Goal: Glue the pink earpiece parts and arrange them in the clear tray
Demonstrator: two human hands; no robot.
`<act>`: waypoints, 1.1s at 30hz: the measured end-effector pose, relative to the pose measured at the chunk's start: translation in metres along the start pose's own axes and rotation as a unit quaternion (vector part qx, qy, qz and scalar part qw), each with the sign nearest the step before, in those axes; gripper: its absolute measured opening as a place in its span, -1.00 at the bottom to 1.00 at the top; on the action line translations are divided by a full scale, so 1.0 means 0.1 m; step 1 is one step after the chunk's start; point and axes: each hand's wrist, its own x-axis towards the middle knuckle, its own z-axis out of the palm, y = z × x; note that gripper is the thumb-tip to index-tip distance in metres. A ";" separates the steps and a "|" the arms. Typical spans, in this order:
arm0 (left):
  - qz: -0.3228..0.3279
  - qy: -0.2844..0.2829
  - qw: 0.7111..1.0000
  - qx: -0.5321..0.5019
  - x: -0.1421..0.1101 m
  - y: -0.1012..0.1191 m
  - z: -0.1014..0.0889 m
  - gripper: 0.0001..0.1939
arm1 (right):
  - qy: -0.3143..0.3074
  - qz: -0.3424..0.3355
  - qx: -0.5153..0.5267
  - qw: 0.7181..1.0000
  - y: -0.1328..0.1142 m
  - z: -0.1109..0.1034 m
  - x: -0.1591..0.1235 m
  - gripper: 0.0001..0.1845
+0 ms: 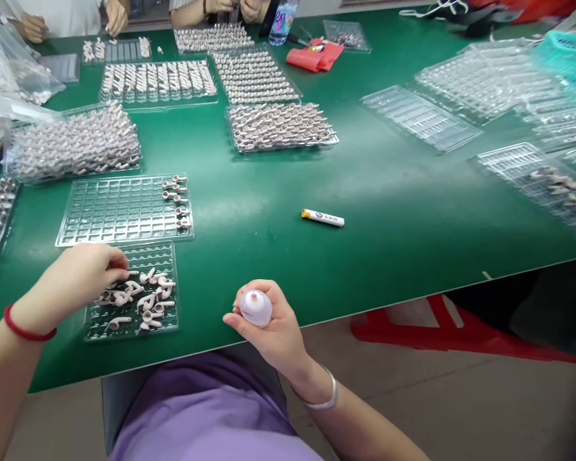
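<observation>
Left hand (90,270): fingertips drawn together over the near tray (150,254), at the loose white earbud shells (147,301); whether they grip one, I cannot tell.
Right hand (279,330): wrapped around a squeeze bottle (257,310), tip facing up, well apart from the left hand.
Far tray (109,208): just beyond the near tray, several shells along its right side.
Green surface (388,211): carries both trays and a small white tube (325,218).
</observation>
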 end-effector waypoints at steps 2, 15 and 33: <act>-0.006 0.013 1.000 -0.013 -0.02 -0.05 0.09 -0.90 | 0.004 0.003 -0.009 1.000 0.00 -0.01 0.00 -0.61; 0.161 0.311 0.922 -0.167 -0.55 0.32 0.47 -0.95 | -0.070 0.026 0.048 0.996 -0.22 0.38 0.08 -0.62; 0.008 0.121 0.850 -0.513 -1.14 0.56 1.12 -0.81 | -0.226 0.042 -0.018 0.973 -0.24 0.33 -0.12 -0.56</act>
